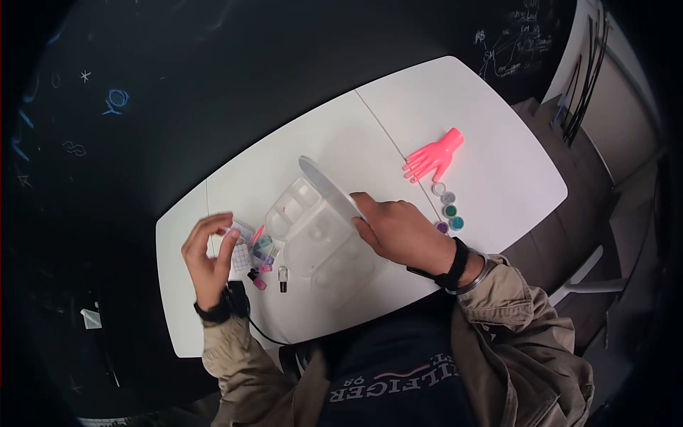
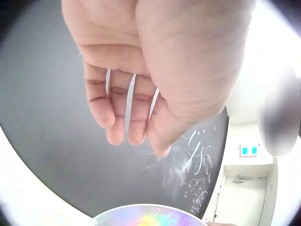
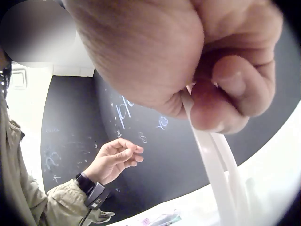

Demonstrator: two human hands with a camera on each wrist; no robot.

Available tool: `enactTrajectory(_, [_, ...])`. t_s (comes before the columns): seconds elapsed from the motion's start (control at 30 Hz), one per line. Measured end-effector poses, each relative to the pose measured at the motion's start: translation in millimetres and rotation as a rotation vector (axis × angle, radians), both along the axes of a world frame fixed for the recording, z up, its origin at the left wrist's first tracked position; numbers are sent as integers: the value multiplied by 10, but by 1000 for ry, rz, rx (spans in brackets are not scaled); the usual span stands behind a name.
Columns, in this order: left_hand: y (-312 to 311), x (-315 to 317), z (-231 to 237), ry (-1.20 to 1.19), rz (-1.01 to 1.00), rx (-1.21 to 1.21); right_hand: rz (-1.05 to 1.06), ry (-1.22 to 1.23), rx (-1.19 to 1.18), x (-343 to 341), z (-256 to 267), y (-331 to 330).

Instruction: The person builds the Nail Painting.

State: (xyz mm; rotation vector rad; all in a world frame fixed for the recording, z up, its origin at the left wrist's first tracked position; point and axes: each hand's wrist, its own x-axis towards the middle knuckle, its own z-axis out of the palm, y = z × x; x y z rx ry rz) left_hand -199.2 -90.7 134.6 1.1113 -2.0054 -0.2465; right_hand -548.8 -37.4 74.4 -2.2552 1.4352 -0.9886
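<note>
My right hand (image 1: 405, 231) pinches the edge of a rounded lid (image 1: 329, 191) between thumb and curled fingers. The lid stands tilted over a translucent white compartment tray (image 1: 299, 249), which lies on the table. In the left wrist view the lid (image 2: 150, 214) shows a shiny rainbow face with writing; in the right wrist view its pale rim (image 3: 211, 160) runs down from the fingers. My left hand (image 1: 208, 260) holds nothing. Its fingers are loosely curved, over the left part of the table beside small packets (image 1: 265, 249).
By the packets are a pink bottle with a black cap (image 1: 257, 280) and a clear bottle with a black cap (image 1: 283, 279). A pink model hand (image 1: 437, 156) lies at the right, near several small round jars (image 1: 449, 211). A cable runs from my left wrist.
</note>
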Motion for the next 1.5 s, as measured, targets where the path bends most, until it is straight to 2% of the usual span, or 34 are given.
enactTrajectory(0.17, [-558,-182,-183,72,-84,150,16,50,-48,113,-60,1])
enactTrajectory(0.27, [-800,-405,-343,-18,-211,260,16,48,-86,162,-100,-19])
enactTrajectory(0.4, [-1021,-598,-597,-222,-267,389,7,59,-51,171,-86,-31])
enactTrajectory(0.53, [-1038,-717,-620,-251,-246,521,19,98,19,178,-128,-66])
enactTrajectory(0.63, [-1017,-750,-611,-186,-245,556,39,87,84,213,-152,-64])
enactTrajectory(0.83, [-977,-767,-458,-94,-421,265,35,144,135,280,-207,-62])
enactTrajectory(0.93, [-946,-841,-410,-109,-515,244,37,148,110,304,-237,-60])
enactTrajectory(1.23, [-1035,-900,-479,-178,-473,343,78,130,232,278,-213,-141])
enactTrajectory(1.5, [-1092,-884,-536,-65,-481,416,89,103,329,302,-121,-168])
